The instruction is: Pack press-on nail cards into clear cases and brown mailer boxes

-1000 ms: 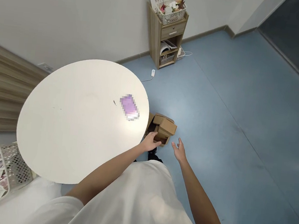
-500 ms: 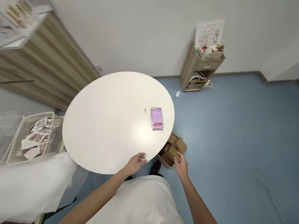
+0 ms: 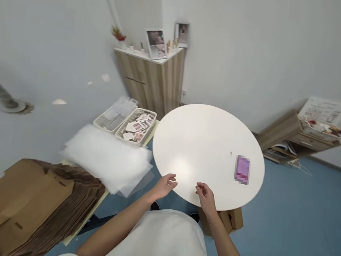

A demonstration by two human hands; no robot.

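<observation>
Round counter (image 3: 202, 140) stands before the person (image 3: 160, 242): left hand (image 3: 164, 186) and right hand (image 3: 206, 198) at its near edge, forearms (image 3: 119, 221) converging, fingers curled, tips apart; open floor (image 3: 295, 220) right of it.

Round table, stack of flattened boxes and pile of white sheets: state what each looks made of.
Round table: probably laminate or painted board, smooth white with some sheen, given the bright glare; the core is hidden.
Flattened boxes: apparently cardboard, matte brown, with cut slots and thin stacked layers.
White sheets: likely plastic film or thin foam, since the overhanging corners look translucent.
</observation>
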